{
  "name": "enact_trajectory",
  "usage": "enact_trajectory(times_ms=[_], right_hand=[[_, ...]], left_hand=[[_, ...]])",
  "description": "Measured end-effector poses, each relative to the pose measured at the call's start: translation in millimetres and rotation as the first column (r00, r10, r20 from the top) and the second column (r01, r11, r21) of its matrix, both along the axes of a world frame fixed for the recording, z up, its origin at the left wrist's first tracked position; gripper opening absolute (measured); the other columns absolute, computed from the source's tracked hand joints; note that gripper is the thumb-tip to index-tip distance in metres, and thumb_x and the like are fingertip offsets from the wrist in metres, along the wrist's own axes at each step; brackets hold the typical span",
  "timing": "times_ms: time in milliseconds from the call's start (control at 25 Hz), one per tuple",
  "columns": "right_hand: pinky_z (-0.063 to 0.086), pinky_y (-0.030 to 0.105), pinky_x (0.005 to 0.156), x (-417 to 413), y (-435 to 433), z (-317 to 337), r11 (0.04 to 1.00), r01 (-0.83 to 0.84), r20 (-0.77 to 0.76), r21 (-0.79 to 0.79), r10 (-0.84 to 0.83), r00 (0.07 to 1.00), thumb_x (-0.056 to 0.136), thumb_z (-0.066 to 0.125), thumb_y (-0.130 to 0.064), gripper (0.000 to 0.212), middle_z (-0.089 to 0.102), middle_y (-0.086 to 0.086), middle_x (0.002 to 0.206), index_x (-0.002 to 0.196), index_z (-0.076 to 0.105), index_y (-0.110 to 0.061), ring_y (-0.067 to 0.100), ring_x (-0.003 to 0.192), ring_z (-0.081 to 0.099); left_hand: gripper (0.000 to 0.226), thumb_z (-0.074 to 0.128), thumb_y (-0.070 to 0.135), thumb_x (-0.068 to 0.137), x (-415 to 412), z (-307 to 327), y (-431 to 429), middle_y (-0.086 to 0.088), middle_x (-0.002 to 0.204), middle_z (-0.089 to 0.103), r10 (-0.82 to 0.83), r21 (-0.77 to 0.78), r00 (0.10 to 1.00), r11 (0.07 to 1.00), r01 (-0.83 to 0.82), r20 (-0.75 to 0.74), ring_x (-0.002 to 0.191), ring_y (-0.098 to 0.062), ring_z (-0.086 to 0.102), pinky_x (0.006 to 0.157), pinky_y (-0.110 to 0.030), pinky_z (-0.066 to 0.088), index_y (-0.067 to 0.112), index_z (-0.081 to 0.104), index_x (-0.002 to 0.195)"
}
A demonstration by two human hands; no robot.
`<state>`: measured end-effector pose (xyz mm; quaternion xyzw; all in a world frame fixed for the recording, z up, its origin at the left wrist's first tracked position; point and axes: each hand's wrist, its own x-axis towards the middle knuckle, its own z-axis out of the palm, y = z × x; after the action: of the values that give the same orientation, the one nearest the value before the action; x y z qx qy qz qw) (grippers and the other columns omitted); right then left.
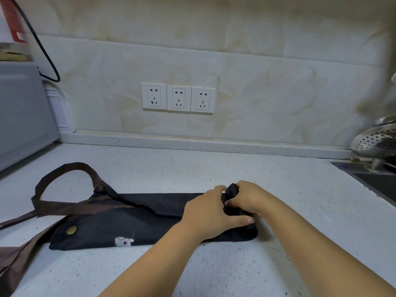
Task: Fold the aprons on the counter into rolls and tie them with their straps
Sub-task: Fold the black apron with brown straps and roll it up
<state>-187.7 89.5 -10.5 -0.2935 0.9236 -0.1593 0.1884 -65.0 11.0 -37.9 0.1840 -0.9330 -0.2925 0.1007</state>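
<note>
A black apron (128, 219) lies folded into a long strip on the speckled counter (214, 168), with a small white print near its front edge and a brass snap at the left. Its brown straps (62, 185) loop and trail off to the left. The strip's right end is rolled into a short tight roll (232, 190). My left hand (207, 213) grips the roll from the left, thumb stretched along its front. My right hand (248, 198) curls over the roll from the right.
A grey appliance (23, 112) stands at the back left with a black cable (42, 52) above it. Three wall sockets (178, 98) sit on the tiled backsplash. A sink (377, 181) and a perforated metal strainer (375, 140) are at the right edge.
</note>
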Motion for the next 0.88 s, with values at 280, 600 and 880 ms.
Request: enact_trajectory(times_ms=[280, 600, 880], right_hand=[[0.052, 0.025, 0.056, -12.1, 21.9, 19.6, 0.954, 0.128, 0.590, -0.270, 0.058, 0.805, 0.089, 0.064, -0.013, 0.025, 0.057, 0.010, 0.085, 0.113, 0.064, -0.005, 0.014, 0.060, 0.055], [0.052, 0.024, 0.047, 14.3, 11.7, 23.8, 0.980, 0.109, 0.439, -0.167, -0.025, 0.898, 0.087, 0.066, -0.013, 0.016, 0.055, 0.008, 0.077, 0.102, 0.061, -0.011, 0.013, 0.052, 0.049], [0.045, 0.023, 0.047, 29.0, -14.9, 17.5, 0.990, 0.053, 0.278, -0.128, -0.016, 0.960, 0.083, 0.068, -0.009, 0.032, 0.060, 0.010, 0.087, 0.113, 0.059, -0.011, 0.015, 0.054, 0.050]], left_hand=[[0.082, 0.064, 0.073, 0.073, -1.1, 1.6, -14.2, 0.013, 0.113, 0.046, -0.109, 0.020, 0.990, 0.994, 0.108, 0.087, 0.098, -0.006, 0.046, 0.086, -0.026, 0.041, 0.044, 0.034, 0.144], [0.036, 0.073, 0.053, 0.066, -2.9, -3.0, -36.0, 0.014, 0.093, 0.056, -0.147, 0.318, 0.989, 0.939, 0.134, 0.015, 0.074, -0.007, 0.054, 0.072, -0.026, 0.043, 0.032, 0.063, 0.094], [0.084, 0.080, 0.059, 0.066, 7.5, 6.9, -31.0, 0.010, 0.120, 0.034, -0.124, 0.289, 0.992, 0.951, 0.110, 0.030, 0.103, -0.006, 0.052, 0.088, -0.022, 0.040, 0.038, 0.041, 0.137]])
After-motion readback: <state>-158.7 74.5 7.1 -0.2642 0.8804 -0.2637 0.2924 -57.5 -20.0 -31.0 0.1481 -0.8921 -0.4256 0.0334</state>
